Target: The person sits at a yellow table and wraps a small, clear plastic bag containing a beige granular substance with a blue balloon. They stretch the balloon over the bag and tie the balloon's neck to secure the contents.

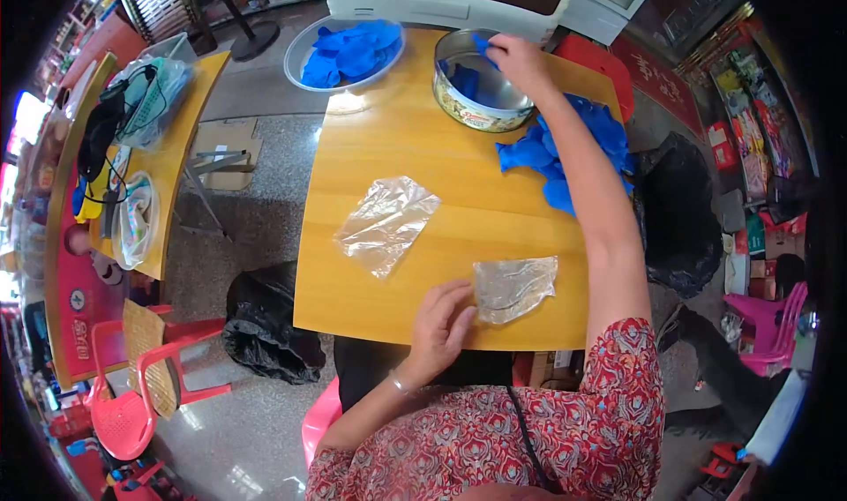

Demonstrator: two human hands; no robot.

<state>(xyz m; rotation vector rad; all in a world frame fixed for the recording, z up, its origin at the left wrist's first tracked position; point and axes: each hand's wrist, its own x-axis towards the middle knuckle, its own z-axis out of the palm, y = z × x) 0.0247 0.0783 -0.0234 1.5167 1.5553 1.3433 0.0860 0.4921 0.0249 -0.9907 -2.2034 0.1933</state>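
We are pressing our left hand [441,320] flat on a clear bag [514,287] near the bench [459,148] edge; our right hand [520,60] is pinching a blue piece [482,44] over the far tin [481,95].

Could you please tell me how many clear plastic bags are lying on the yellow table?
2: one clear plastic bag lies mid-table, untouched; the other bag sits at the near edge under the left hand.

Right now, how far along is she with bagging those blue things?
Hard to judge. No filled bags are visible. In hand: left hand pins a clear plastic bag; right hand reaches into the round tin. Left: a second empty bag, a blue pile, a full bowl.
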